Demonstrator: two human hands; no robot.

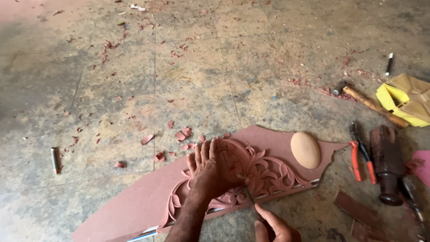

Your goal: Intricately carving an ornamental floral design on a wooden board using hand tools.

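- The carved board [148,201], a long reddish panel with raised leaf scrolls, lay flat on the floor [134,89], running from lower left up to the right.
- The left hand [212,172] was spread flat, fingers apart, palm pressing down on the carving near the middle of the board.
- The right hand [275,228] sat at the bottom edge, fingers closed around a thin chisel [250,197], whose tip met the scrollwork just beside the left thumb.
- A smooth tan oval [305,149] rose from the board's right end.
- Red-handled pliers [360,157] lay just past that end, a dark wooden mallet [386,163] beside them.
- A hammer [369,104] and a yellow box [405,99] lay further back on the right.
- Reddish wood chips [181,134] were scattered beyond the board.
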